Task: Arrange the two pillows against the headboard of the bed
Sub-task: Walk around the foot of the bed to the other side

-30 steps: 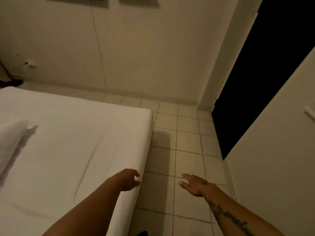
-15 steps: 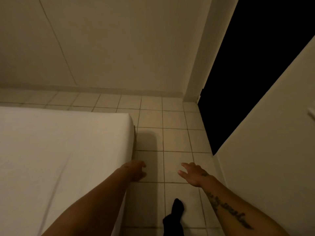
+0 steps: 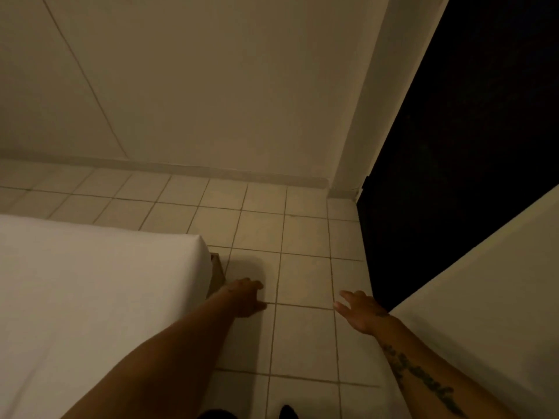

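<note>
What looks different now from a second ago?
The view swung right, away from the bed: its white sheet fills less of the picture, and the pillow edge seen at far left is gone from sight. More tiled floor and the dark doorway show. A dark foot showed for a moment. Nothing was grabbed or dropped. The left hand and right hand stay empty, reaching forward over the floor.

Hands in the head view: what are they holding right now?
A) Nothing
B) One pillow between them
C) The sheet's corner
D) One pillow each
A: the left hand and right hand both hang empty above the tiled floor, beside the bed, and no pillow is in view.
</note>
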